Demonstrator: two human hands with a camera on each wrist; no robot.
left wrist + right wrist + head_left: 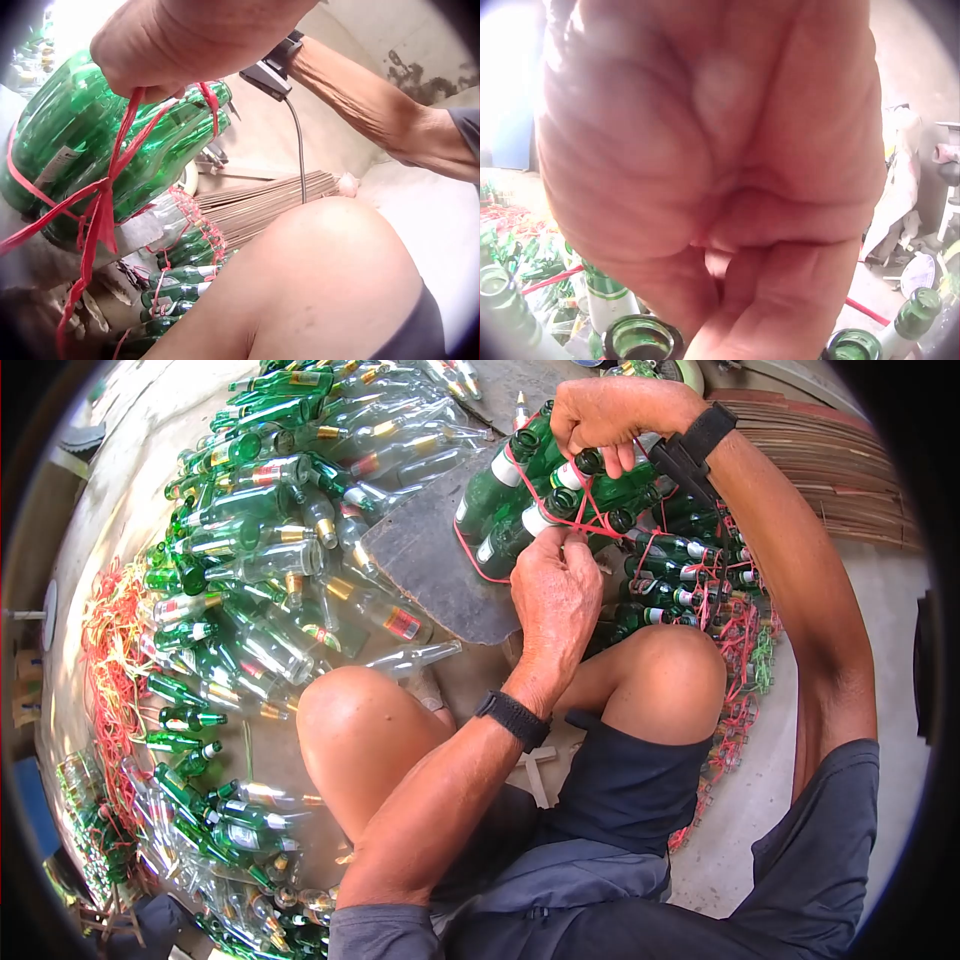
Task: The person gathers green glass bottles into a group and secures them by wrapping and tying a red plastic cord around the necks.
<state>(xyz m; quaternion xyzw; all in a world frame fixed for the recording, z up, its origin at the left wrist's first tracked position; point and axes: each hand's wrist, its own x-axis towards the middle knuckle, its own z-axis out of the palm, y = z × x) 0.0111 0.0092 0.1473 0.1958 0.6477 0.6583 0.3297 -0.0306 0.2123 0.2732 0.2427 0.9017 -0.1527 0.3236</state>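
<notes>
A bundle of green glass bottles (517, 520) stands on a dark board (425, 565), with red plastic twine (600, 528) looped around the bottles and crossing over their necks. My left hand (555, 585) pinches the twine close beside the front necks. In the left wrist view, strands of red twine (105, 184) meet at a knot below the left hand (195, 49). Over the far side of the bundle, my right hand (625, 412) has its fingers curled on the twine. Its curled fingers and palm (712, 150) fill the right wrist view, above open bottle mouths (641, 337).
Many loose green and clear bottles (250, 560) lie in a heap to the left. A tangle of red twine (112, 650) lies beyond them. Tied green bottles (660, 595) stand at the right of the bundle, near a stack of thin brown strips (850, 475). Bent knees (675, 675) flank the work.
</notes>
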